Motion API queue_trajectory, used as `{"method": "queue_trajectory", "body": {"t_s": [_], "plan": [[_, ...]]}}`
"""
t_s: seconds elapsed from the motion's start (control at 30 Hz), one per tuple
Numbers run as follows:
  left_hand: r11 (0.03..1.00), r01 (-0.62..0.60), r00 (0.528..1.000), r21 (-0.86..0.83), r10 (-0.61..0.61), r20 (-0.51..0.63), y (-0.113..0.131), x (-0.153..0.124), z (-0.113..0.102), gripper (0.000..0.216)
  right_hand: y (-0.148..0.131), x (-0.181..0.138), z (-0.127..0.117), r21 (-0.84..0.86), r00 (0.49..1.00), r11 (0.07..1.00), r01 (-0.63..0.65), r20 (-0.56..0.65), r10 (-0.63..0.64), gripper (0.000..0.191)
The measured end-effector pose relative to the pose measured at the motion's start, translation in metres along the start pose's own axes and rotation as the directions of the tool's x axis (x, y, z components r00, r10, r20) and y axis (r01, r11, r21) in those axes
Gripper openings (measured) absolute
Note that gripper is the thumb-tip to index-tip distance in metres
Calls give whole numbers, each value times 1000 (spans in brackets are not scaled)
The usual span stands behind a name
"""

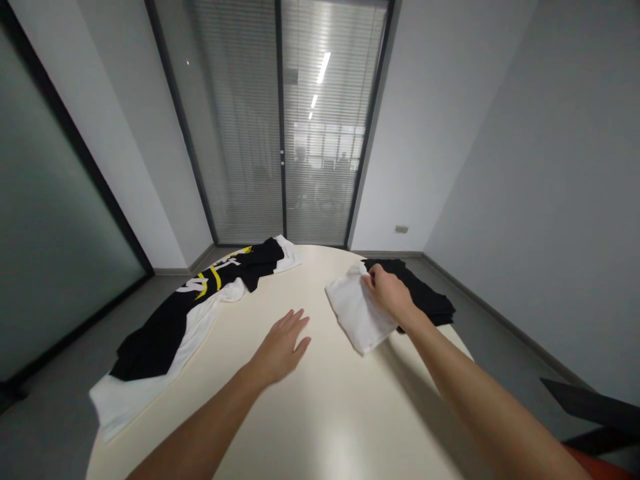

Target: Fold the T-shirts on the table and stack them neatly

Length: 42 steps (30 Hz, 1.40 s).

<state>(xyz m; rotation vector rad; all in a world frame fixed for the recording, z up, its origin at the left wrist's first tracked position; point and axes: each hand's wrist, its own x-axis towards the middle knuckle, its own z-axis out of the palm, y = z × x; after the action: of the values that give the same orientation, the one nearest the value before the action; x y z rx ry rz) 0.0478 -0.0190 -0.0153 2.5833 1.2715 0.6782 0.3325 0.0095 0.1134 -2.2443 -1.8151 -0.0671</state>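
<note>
The grip of the right hand (389,293) is closed on the far edge of a folded white garment (357,315), fingers curled over the cloth and knuckles facing the camera; the thumb side is hidden, so how much fabric is pinched cannot be told. The white garment lies flat on the right part of the worktop (320,413), folded to a rough rectangle with one corner pointing toward the near edge. Its far right side overlaps, or at least touches, a folded black garment (425,293), which sits at the right rim of the worktop, partly covered by the right hand and wrist. The left hand (283,347) holds nothing: it is open, fingers extended and slightly spread, palm down, low over the bare worktop near the centre; whether it rests on the surface or hovers just above cannot be told. It is well apart from the white garment, and apart from the loose clothes on the left. Those consist of a black shirt with yellow and white markings (200,300), spread unfolded along the left rim, lying on top of a white cloth (135,393) whose near end hangs over the edge. The worktop is round-edged and pale cream, with a glossy reflection near the camera. Beyond it stands a glass door with lowered blinds (280,120), between grey walls. A dark and orange object (595,427) shows at the lower right corner, too cropped to identify.
</note>
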Motion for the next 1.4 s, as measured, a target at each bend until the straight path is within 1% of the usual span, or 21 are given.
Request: {"method": "queue_trajectory", "body": {"t_s": [0.13, 0.23, 0.33, 0.43, 0.53, 0.63, 0.67, 0.7, 0.77, 0.9, 0.97, 1.03, 1.1, 1.13, 1.2, 1.27, 1.33, 1.4], "plan": [[1000, 4, 1000, 10, -4, 19, 2, -1, 0, 50, 3, 26, -20, -45, 995, 998, 35, -93, -39, 36], [1000, 1, 1000, -4, -1, 11, 3, -1, -2, 48, 11, 46, -31, -76, 990, 996, 44, -132, -54, 39], [1000, -1, 1000, -15, 1, 3, 3, -1, -2, 47, 28, 70, -43, -69, 984, 998, 14, -176, -26, 42], [1000, -1, 1000, -12, 1, 9, 1, -1, -1, 47, 53, 93, -51, -35, 980, 999, -39, -195, 32, 42], [1000, -2, 1000, -1, 2, 15, 1, -1, -1, 48, 84, 106, -45, -17, 978, 991, -134, -162, 130, 42], [1000, 2, 1000, 6, -2, 21, 2, -1, -2, 48, 112, 105, -26, -41, 959, 959, -279, -66, 276, 48], [1000, 4, 1000, 6, -4, 19, 3, -1, -2, 48, 118, 102, -18, -65, 950, 948, -311, -39, 309, 51], [1000, 4, 1000, 4, -4, 16, 3, -1, -2, 47, 122, 98, -11, -80, 949, 946, -315, -34, 313, 53], [1000, 0, 1000, -6, 0, 6, 3, -1, -1, 46, 124, 91, 2, -96, 962, 958, -272, -37, 270, 54], [1000, 1, 1000, -14, -1, -7, 3, -1, 0, 46, 113, 82, 21, -32, 997, 997, -71, -19, 70, 61], [1000, 5, 1000, -14, -5, -8, 3, -2, 0, 46, 107, 79, 31, -20, 998, 998, 58, 38, -57, 62], [1000, 3, 1000, -20, -3, -4, 3, -2, -1, 46, 103, 77, 40, -39, 979, 986, 159, 133, -153, 66], [1000, 1, 1000, -22, -1, -1, 3, -1, -2, 46, 100, 75, 46, -80, 961, 977, 198, 214, -177, 76], [1000, 0, 1000, -21, 0, 1, 3, -1, -2, 46, 99, 74, 46, -108, 959, 975, 196, 226, -168, 80], [1000, 6, 1000, -17, -5, 9, 3, -1, -3, 47, 95, 72, 46, -155, 964, 967, 202, 205, -168, 82], [1000, 11, 1000, -17, -11, 16, 3, -2, -3, 47, 89, 67, 44, -161, 965, 963, 215, 186, -184, 81], [1000, 12, 1000, -23, -12, 13, 4, -2, -3, 46, 83, 62, 45, -138, 962, 967, 216, 201, -186, 80], [999, 7, 1000, -35, -6, 3, 5, -2, -2, 45, 77, 56, 47, -141, 964, 972, 187, 218, -154, 80]]}}
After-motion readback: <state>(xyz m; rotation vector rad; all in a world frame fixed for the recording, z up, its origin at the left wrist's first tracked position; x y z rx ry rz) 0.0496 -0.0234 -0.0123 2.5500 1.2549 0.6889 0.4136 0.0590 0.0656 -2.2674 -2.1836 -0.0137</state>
